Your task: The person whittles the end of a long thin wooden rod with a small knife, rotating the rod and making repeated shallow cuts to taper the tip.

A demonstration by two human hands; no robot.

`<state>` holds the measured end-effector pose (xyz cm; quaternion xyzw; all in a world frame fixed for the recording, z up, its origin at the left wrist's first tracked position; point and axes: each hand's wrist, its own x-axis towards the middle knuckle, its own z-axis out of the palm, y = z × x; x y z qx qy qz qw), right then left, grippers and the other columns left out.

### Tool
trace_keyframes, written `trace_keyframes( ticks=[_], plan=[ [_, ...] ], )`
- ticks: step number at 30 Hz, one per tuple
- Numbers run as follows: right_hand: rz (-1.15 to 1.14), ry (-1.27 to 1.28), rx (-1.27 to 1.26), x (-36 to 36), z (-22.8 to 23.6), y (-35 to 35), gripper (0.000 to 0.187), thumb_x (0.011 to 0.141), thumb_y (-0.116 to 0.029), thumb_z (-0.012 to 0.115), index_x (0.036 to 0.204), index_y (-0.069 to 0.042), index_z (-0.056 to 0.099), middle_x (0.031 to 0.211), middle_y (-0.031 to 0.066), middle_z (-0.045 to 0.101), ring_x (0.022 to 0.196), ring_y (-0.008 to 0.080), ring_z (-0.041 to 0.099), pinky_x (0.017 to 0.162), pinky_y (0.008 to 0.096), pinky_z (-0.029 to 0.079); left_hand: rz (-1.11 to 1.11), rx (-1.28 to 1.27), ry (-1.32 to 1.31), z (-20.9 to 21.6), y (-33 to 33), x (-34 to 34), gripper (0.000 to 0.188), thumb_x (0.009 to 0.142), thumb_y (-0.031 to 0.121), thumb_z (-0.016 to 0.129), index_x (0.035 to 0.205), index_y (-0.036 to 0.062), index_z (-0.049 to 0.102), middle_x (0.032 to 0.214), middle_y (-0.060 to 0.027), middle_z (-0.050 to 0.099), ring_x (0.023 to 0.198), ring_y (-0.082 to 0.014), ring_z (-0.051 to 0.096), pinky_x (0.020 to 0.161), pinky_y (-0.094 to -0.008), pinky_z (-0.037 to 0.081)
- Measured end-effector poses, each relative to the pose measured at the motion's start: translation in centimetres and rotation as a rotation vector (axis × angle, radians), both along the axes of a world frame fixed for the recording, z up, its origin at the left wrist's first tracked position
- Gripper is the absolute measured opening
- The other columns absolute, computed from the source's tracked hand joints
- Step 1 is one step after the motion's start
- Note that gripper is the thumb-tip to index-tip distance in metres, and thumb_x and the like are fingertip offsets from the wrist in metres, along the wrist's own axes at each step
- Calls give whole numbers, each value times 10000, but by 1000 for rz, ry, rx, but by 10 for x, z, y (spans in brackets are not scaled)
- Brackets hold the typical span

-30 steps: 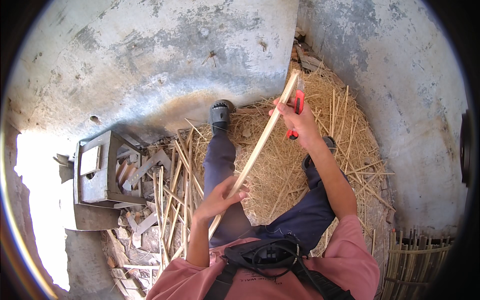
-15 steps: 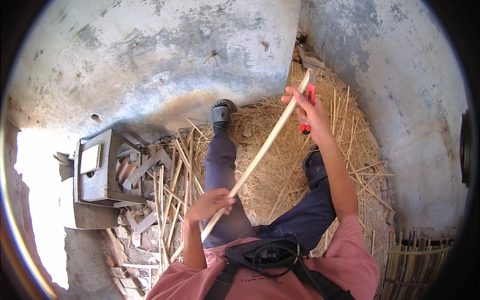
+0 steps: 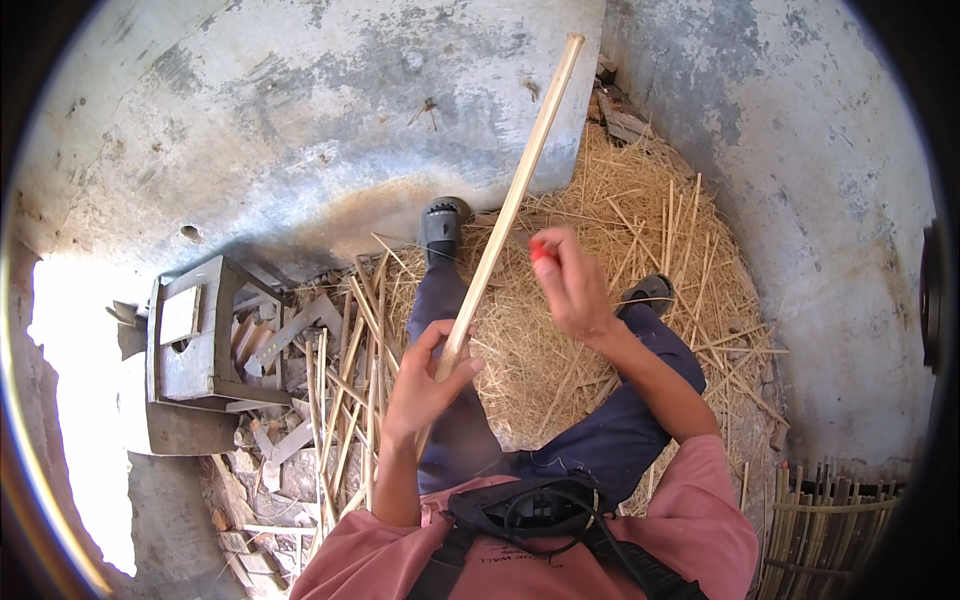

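A long pale bamboo strip [image 3: 510, 212] slants up and to the right in front of me, its far end high against the wall. My left hand [image 3: 425, 385] is closed round its lower part, thumb on one side and fingers on the other. To the right of the strip is my right hand [image 3: 578, 290], closed on a red utility knife [image 3: 541, 249]. Only a bit of the knife's red body shows beyond the fingers, and its blade is hard to make out. Knife and strip appear apart.
Pale shavings [image 3: 530, 370] cover the floor between my legs. Loose bamboo sticks [image 3: 345, 400] lie to my left, beside a worn wooden box frame [image 3: 200, 345]. Weathered walls stand ahead and right. A slatted bamboo basket or screen [image 3: 830, 530] stands at lower right.
My right hand with the knife has come down and toward me, away from the strip's far end. The strip has risen and turned steeper; my left hand has moved up slightly.
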<state>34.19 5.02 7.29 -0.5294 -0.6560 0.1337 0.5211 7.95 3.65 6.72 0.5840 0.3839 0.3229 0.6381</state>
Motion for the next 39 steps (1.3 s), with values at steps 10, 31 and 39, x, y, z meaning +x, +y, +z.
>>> trace_keyframes(
  ticks=[10, 31, 39],
  plan=[
    [279, -304, 122, -41, -20, -17, 284, 972, -353, 725, 1096, -101, 679, 819, 82, 676, 679, 305, 698, 574, 429, 520, 137, 30, -141, 2, 4, 16, 478, 860, -26, 881, 1187, 15, 536, 1050, -39, 669, 925, -62, 652, 762, -206, 528],
    [259, -230, 137, -45, -23, -22, 219, 942, -245, 754, 1110, -110, 718, 877, 69, 726, 659, 284, 723, 539, 407, 548, 69, 39, -352, -2, 7, 14, 477, 889, -74, 807, 1219, 65, 491, 1160, -52, 616, 907, -54, 598, 732, -208, 491],
    [229, -257, 132, -44, -21, -24, 224, 941, -267, 751, 1103, -115, 723, 861, 65, 726, 643, 274, 719, 525, 404, 540, 16, -77, -313, 13, 3, 16, 356, 988, -18, 733, 1170, 88, 446, 1001, -28, 669, 563, 15, 457, 455, -190, 332]
  ],
)
